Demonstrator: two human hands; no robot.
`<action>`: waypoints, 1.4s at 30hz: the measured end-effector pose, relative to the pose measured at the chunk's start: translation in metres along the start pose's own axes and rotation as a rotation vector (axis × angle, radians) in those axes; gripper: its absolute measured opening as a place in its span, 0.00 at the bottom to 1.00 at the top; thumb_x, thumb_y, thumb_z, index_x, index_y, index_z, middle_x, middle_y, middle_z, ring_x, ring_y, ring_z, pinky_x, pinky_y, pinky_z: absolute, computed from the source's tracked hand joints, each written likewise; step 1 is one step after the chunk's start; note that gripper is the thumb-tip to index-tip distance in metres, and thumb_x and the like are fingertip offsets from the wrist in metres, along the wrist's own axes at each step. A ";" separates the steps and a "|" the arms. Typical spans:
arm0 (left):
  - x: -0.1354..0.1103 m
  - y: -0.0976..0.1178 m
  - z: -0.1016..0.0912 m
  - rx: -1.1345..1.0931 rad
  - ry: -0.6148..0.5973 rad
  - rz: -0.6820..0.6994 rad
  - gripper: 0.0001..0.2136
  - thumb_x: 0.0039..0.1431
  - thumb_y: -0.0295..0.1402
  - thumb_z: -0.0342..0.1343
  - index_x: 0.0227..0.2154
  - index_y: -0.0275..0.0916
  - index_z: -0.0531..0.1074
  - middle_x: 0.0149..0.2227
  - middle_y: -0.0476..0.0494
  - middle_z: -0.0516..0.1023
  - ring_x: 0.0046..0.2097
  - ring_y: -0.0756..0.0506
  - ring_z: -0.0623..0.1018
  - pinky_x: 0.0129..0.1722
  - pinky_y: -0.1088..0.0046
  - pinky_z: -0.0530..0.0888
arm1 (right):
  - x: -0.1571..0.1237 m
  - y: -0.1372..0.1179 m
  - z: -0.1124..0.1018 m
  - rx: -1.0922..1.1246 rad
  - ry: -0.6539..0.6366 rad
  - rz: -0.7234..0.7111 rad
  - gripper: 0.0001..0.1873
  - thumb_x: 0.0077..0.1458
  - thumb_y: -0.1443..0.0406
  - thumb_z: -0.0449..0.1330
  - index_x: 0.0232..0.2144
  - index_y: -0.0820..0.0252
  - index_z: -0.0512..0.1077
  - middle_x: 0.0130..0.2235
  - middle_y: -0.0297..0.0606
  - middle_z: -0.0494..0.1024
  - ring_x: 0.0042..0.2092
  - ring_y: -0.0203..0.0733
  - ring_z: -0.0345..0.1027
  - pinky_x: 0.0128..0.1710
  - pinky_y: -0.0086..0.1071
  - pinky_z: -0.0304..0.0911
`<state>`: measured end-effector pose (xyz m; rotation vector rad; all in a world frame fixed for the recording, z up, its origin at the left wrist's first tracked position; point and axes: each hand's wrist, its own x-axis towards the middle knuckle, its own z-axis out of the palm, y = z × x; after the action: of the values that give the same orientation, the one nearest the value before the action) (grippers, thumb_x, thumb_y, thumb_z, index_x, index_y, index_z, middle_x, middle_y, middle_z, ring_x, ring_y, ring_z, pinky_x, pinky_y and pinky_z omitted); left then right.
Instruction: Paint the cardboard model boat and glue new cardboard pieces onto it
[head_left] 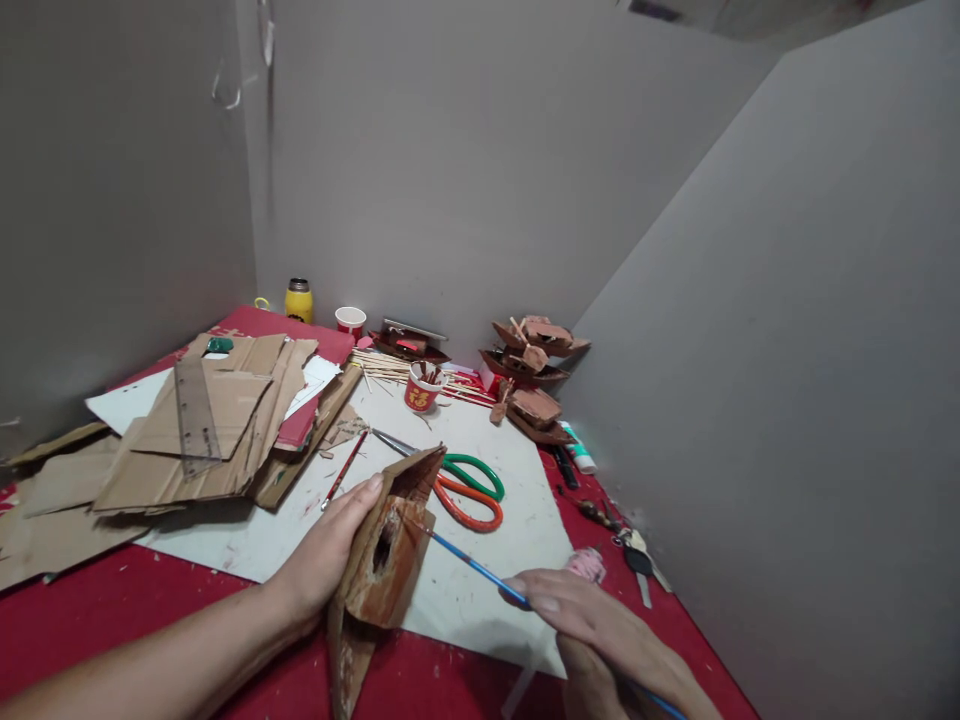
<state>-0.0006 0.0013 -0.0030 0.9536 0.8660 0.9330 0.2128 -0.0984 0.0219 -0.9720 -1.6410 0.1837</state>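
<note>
My left hand [330,550] is closed round the side of a cardboard model boat [390,570], holding it tilted up over the table. The boat has a curved brown cabin with a dark opening; part of it looks painted and its outer hull is bare cardboard. In my right hand [600,630] is a thin blue paintbrush [480,568], pinched between thumb and fingers. Its tip touches the cabin near the upper edge. Just behind the boat lie scissors [472,492] with green and orange handles. A red pencil [345,468] rests on the white sheet [502,580].
Cardboard pieces [247,410] with a clear ruler [193,420] are stacked at left. A red paper cup [421,388], thin sticks [390,366] and several brown model boats [536,415] stand toward the back. Keys [639,560] lie at right, beside the grey wall [787,350].
</note>
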 end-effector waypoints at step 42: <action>-0.004 0.018 0.004 -0.406 -0.130 -0.487 0.19 0.59 0.47 0.55 0.38 0.35 0.79 0.28 0.45 0.84 0.28 0.45 0.82 0.31 0.74 0.76 | -0.001 0.022 0.009 0.136 0.165 0.180 0.07 0.61 0.68 0.59 0.39 0.56 0.78 0.33 0.36 0.81 0.30 0.37 0.77 0.30 0.26 0.74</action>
<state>-0.0029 0.0020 0.0154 0.4175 0.7156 0.5842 0.2156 -0.0814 0.0048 -1.0031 -1.3728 0.3246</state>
